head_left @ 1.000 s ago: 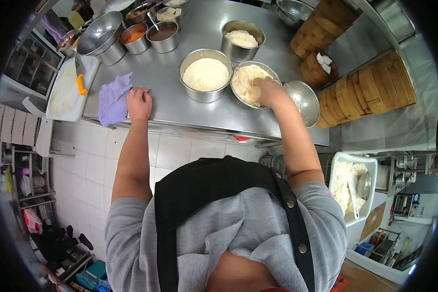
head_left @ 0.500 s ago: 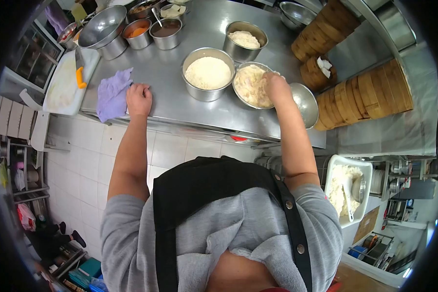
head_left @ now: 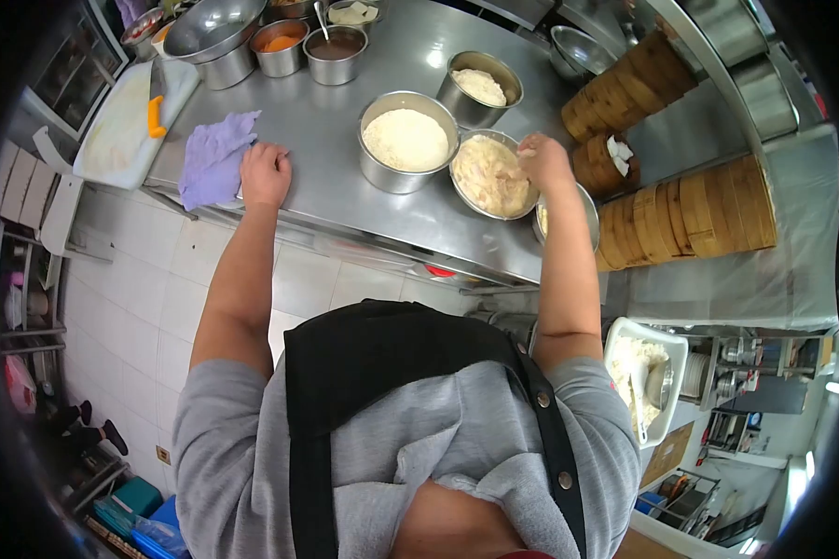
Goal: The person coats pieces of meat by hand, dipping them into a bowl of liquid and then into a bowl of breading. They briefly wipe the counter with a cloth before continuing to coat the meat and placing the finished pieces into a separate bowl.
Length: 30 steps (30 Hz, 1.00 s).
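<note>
- Where the metal surface (head_left: 317,140) extends in front of the person, it carries the containers described below.
- Bamboo steamers (head_left: 690,214): stacked, tilted in view, at the right end.
- White cutting board (head_left: 112,154): at the left end; a knife with an orange handle (head_left: 157,116) lies on it.
- Deep pot (head_left: 391,180): near the middle, filled with pale, crumbly material (head_left: 405,140).
- Shallow bowl (head_left: 466,200): just right of the deep pot, containing a lumpy, pale mixture (head_left: 489,177).
- Rear pot (head_left: 466,107): behind these two, containing a whitish mass (head_left: 478,86).
- Side bowl (head_left: 583,219): right of the shallow bowl, partly covered by the right forearm.
- Purple cloth (head_left: 213,158): crumpled, beside the left hand.
- Right hand (head_left: 543,163): at the shallow bowl's right edge, fingers bent; whether they grip any mixture cannot be determined.
- Left hand (head_left: 266,174): resting palm down near the front edge, fingers curled and narrow; their underside is hidden.
</note>
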Tool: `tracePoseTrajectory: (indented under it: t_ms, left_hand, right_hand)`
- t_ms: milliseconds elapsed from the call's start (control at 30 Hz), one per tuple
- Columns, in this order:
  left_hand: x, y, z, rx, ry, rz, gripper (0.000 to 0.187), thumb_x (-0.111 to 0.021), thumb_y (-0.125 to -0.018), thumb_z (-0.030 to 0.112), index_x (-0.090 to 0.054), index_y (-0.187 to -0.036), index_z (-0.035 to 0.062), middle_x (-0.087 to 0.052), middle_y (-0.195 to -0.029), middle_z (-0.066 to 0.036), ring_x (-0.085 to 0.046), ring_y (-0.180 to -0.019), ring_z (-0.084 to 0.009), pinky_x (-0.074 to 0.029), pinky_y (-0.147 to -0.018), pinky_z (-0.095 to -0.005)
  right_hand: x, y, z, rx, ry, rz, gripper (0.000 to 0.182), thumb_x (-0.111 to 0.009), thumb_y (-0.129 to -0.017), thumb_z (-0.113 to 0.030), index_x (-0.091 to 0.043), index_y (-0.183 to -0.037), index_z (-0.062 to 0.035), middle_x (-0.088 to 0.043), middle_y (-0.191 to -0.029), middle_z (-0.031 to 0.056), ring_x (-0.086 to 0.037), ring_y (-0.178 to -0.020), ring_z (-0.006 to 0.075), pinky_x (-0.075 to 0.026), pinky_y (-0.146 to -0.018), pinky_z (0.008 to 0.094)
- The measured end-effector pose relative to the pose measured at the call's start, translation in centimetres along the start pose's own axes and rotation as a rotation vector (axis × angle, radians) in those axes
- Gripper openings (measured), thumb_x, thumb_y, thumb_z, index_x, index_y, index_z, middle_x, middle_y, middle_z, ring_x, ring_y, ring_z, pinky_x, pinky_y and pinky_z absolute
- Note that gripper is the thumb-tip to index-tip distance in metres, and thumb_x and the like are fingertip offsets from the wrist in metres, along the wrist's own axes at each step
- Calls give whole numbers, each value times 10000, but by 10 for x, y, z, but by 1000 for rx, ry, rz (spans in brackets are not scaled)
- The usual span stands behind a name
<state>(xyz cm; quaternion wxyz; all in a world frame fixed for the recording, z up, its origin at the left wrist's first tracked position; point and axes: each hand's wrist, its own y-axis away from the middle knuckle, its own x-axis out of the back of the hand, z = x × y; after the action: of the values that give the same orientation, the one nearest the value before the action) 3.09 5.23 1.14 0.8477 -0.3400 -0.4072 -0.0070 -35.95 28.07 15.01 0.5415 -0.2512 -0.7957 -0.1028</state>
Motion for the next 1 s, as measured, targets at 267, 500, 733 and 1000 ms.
tracePoseTrajectory:
  t_ms: [267,500,733,1000]
  left_hand:
    - [0,-1,1,27,-1,-27,97,-576,-782,127,-651,-844,130,-597,-937,-43,-529,-933,-287,-419,-848,-405]
    - [3,-3,2,41,16,-42,105,-573,-778,120,-654,-845,130,-601,-935,-39,-529,-952,-277,-412,-859,-400]
    - [5,-3,6,-9,14,22,83,-586,-760,73,-646,-811,101,-612,-894,-63,-544,-880,-304,-440,-794,-402]
    - [3,-3,2,57,18,-60,111,-579,-777,118,-661,-850,124,-599,-938,-45,-528,-957,-280,-416,-867,-400]
  right_hand:
    - [25,-9,4,-87,-637,-24,195,-568,-766,80,-618,-926,-19,-612,-831,12,-542,-742,87,-449,-677,237]
    - [58,0,-49,45,-694,120,166,-573,-810,70,-617,-941,-22,-619,-851,0,-544,-752,68,-448,-643,215]
    - [-8,-29,-18,108,-828,33,288,-545,-743,133,-616,-970,-30,-644,-930,44,-609,-824,136,-482,-703,253]
    - [-25,-6,-9,13,29,225,262,-547,-744,16,-653,-967,-75,-639,-992,180,-593,-970,346,-476,-824,396]
